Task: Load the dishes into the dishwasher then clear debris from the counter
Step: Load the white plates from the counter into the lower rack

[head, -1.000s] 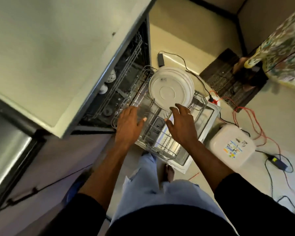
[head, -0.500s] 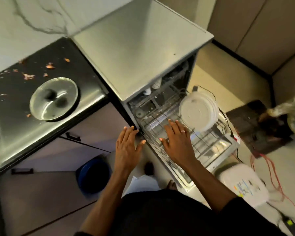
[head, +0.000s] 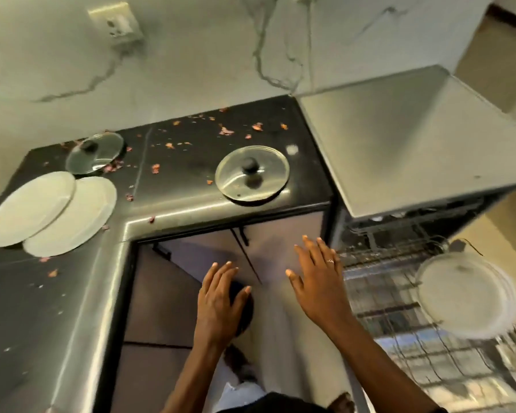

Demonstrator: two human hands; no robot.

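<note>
Both hands have swung off the dishwasher rack (head: 385, 293), left hand (head: 221, 302) and right hand (head: 319, 281) empty with fingers spread, and with white dishes (head: 465, 293) racked, loading goes on, I'd say: next, a reach up to the glass lid (head: 252, 172) or two plates (head: 30, 208) on the crumb-strewn surface (head: 176, 192).

two empty hands (head: 221, 305) over floor

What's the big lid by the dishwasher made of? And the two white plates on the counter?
The lid looks like clear glass: the dark counter shows through it, inside a shiny metal rim. The plates look like smooth white ceramic, maybe plastic.
</note>
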